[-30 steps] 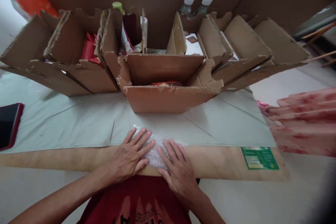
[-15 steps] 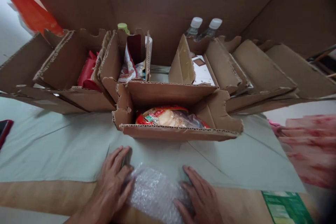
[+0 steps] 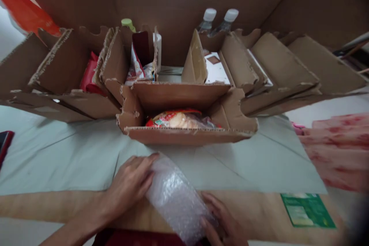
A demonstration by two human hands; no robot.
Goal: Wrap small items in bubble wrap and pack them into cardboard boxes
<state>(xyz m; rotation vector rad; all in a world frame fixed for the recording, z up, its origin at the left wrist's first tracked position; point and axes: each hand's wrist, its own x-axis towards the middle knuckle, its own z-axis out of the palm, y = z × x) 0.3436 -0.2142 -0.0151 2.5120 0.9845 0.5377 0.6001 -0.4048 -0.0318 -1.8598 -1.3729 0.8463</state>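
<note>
- Between your hands, you're apparently handling bubble wrap [image 3: 174, 194].
- Your left hand [image 3: 129, 177] is pinching its far edge, right hand [image 3: 226, 219] its near end.
- Next move: likely needing both grips.

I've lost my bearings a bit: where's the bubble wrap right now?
In the head view, the bubble wrap is at lower centre, between the left hand and the right hand, nearer the person than the front cardboard box.

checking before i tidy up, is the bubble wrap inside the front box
No, the bubble wrap is between the left hand and right hand, outside the front box.
</note>
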